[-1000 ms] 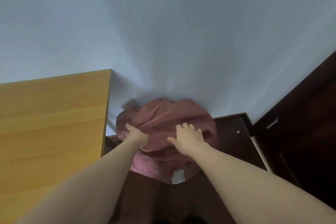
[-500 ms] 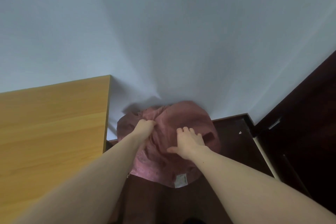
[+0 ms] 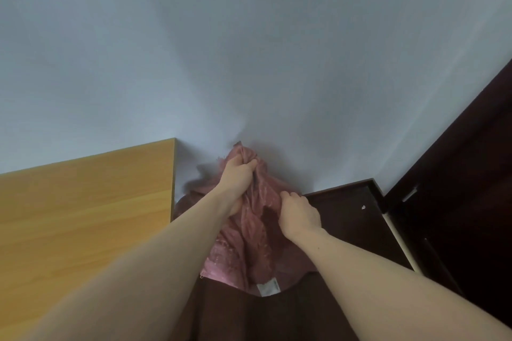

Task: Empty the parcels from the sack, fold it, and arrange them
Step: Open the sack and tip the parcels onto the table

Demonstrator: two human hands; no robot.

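Observation:
A pink-red fabric sack (image 3: 249,252) stands on the dark floor in the corner, against the pale wall. It is bunched and stretched upward, with a white label (image 3: 268,288) near its lower edge. My left hand (image 3: 237,174) grips the gathered top of the sack, fingers curled round the cloth. My right hand (image 3: 299,216) clutches the fabric lower down on the right side. No parcels show; the sack's contents are hidden.
A light wooden table (image 3: 83,216) fills the left, its edge close to the sack. Dark wooden floor (image 3: 346,216) lies to the right, with a dark cabinet or door (image 3: 457,174) at the far right. The pale wall (image 3: 249,50) stands just behind.
My left hand moved up from the sack's left side, gathered the top and pulled it upward. My right hand went from lying flat on the sack to gripping its fabric.

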